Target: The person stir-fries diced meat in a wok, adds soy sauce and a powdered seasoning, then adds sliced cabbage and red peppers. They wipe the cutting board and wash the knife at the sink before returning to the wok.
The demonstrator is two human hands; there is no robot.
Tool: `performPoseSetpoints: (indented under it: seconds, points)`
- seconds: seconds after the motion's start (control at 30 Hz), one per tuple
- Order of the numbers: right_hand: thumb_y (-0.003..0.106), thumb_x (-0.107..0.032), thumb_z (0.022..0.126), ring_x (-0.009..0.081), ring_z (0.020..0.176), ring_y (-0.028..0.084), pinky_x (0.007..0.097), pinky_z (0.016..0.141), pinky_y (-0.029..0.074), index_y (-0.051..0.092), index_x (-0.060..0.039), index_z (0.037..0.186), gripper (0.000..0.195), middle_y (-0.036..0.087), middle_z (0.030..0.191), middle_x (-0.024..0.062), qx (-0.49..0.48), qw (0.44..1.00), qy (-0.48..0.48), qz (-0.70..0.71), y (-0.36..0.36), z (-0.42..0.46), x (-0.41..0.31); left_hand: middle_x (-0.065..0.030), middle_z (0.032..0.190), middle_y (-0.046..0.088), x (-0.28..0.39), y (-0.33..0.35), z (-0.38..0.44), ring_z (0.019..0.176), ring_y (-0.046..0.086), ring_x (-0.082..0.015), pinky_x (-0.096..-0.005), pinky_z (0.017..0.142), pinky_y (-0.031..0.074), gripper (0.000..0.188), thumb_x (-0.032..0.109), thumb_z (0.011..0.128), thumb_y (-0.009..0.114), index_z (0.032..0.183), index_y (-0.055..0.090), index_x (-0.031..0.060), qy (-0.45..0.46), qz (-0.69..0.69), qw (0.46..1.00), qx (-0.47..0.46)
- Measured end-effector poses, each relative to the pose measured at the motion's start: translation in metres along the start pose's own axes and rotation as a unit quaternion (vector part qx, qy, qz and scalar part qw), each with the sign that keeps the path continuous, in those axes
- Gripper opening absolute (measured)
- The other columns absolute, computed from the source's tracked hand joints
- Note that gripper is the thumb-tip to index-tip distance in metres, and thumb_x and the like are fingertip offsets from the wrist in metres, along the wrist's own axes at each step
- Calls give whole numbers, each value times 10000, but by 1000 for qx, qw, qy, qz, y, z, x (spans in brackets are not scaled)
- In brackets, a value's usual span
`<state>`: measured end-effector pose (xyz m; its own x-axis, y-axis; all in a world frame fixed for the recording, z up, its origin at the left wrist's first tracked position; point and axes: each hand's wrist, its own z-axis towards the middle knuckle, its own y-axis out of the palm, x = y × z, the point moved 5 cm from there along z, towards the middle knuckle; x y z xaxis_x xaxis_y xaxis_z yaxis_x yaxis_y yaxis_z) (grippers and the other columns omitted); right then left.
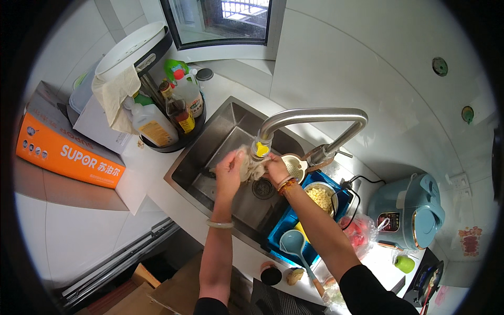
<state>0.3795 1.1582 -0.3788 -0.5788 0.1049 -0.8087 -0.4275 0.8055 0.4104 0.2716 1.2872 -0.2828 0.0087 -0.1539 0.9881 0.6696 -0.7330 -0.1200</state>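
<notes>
A wet, light-coloured cloth [251, 166] is bunched between my two hands, right below the faucet's spout with its yellow-marked nozzle [261, 149]. My left hand [229, 168] grips its left side, and my right hand [277, 169] holds the other side. Both are over the stainless steel sink [201, 157], above and beside the round drain strainer [263, 188]. Fingers partly hide behind the cloth and the nozzle. Close to my right hand is a pale perforated strainer [294, 167] at the sink's edge. Whether water runs cannot be told.
Right of the sink, a blue basket [289, 220] holds a bowl of corn kernels [321, 197] and a blue ladle [292, 242]. A blue-green rice cooker [405, 212] stands beyond. Bottles [179, 108] fill a round black tray at left, near an orange box [71, 151]. The curved faucet [315, 114] arches overhead.
</notes>
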Motion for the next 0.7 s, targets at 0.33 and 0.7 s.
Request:
performPoseSetpoints:
  seconds: [0.33,0.7]
  points:
    - [772,-121,775,320,925,697,379,836,527,711,-22,1113,358,739,964,139,-106,921,-80,-366,3,2,-56,-35,874,685,-7,19,3,794,564,-67,-249,723,481,164,69,972,625,1097,681,-21,46,-21,998,-28]
    - [852,-320,682,315,1182,522,441,1045,350,702,-184,1220,575,661,1196,105,-107,819,-89,-556,-18,8,-19,-25,893,683,4,38,17,820,600,-84,-263,723,492,165,72,998,543,1081,653,-18,-22,-119,991,-48]
